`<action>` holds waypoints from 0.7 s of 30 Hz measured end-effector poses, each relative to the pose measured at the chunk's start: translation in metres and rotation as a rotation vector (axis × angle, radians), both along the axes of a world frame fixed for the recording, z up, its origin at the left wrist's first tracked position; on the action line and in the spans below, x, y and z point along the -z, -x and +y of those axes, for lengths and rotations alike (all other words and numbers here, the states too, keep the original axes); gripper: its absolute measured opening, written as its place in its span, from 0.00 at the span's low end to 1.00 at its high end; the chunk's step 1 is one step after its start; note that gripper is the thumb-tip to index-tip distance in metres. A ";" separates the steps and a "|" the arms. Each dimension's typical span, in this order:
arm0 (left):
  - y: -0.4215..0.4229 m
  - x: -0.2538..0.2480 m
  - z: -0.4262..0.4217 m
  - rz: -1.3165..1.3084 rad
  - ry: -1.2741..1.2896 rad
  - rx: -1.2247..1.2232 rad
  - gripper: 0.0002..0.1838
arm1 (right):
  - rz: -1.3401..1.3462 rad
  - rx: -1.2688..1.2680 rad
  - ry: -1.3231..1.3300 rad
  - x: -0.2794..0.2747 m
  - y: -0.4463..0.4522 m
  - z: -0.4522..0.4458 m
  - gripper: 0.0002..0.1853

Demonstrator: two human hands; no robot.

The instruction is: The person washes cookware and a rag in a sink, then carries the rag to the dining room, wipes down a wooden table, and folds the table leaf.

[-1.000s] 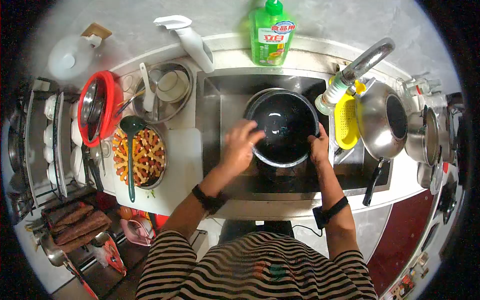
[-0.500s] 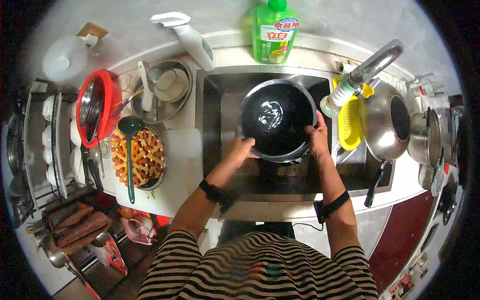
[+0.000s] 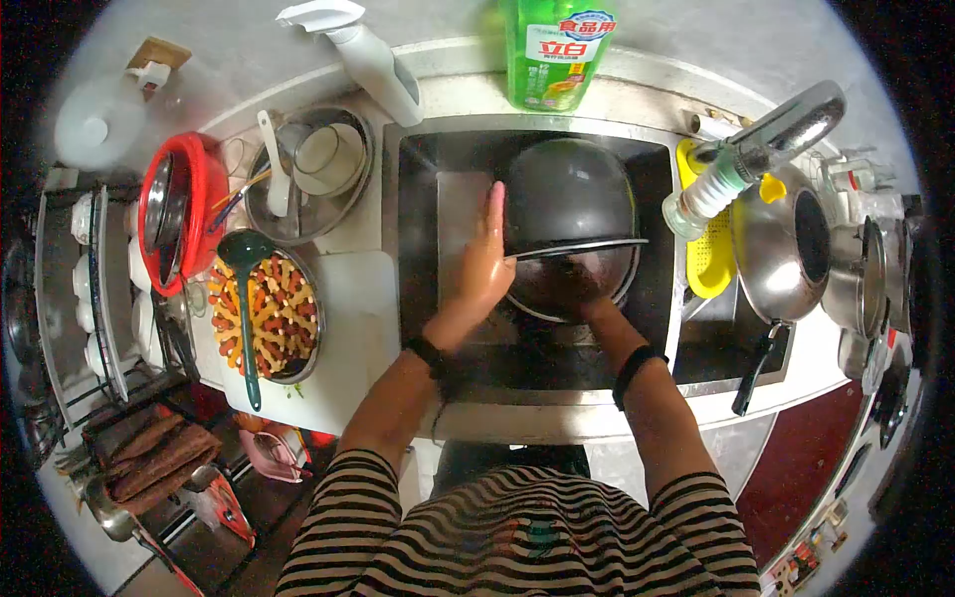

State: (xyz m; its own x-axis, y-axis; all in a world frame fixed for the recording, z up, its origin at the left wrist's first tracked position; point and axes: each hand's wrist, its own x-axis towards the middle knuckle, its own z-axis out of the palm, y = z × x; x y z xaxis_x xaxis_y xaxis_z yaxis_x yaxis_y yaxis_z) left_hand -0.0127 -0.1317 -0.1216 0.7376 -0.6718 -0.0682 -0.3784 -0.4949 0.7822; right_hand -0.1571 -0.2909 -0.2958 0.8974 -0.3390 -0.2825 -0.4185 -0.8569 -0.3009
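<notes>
Both hands stand apart over the sink (image 3: 422, 328), with the black pot (image 3: 572, 189) between them. I find the left hand (image 3: 481, 269) upright along the pot's left side, fingers extended, thumb close to the rim. I record the right hand (image 3: 587, 298) at the pot's lower, dark part; its fingers are lost in shadow, so I cannot tell whether they grip or merely touch. I see the pot tilted over, its outer wall uppermost and the rim crossing just above the right hand.

Left of the left hand I note a white board (image 3: 360, 318), then a tray (image 3: 319, 333) of brown and yellow pieces with a green ladle (image 3: 248, 323) lying across it. Farther forward on that side are a steel basin (image 3: 323, 221), holding a bowl (image 3: 330, 159) and a spatula (image 3: 276, 179), and a red basin (image 3: 204, 199).

Ahead of both hands stand a green bottle (image 3: 557, 55) and a white spray bottle (image 3: 373, 70). Right of the right hand I list the tap (image 3: 776, 134), a yellow strainer (image 3: 708, 264) and a wok (image 3: 771, 249), its black handle pointing back toward the wearer.
</notes>
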 end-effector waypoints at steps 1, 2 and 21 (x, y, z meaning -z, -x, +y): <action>0.000 0.005 -0.001 0.007 -0.019 0.021 0.51 | 0.026 -0.001 0.029 0.000 0.000 -0.002 0.21; 0.001 0.011 -0.001 0.013 -0.038 0.042 0.51 | 0.055 0.005 0.044 0.000 0.001 -0.006 0.21; 0.051 0.171 0.020 0.681 0.050 -0.112 0.54 | -0.392 -0.319 -0.183 -0.012 -0.017 0.022 0.19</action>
State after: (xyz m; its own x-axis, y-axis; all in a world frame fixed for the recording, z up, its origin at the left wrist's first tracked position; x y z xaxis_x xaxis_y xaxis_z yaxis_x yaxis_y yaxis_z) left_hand -0.0640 -0.1120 -0.2924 0.6068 -0.6081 -0.5119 0.2565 -0.4597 0.8502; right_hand -0.1402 -0.2686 -0.2840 0.9978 -0.0087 0.0657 0.0282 -0.8419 -0.5389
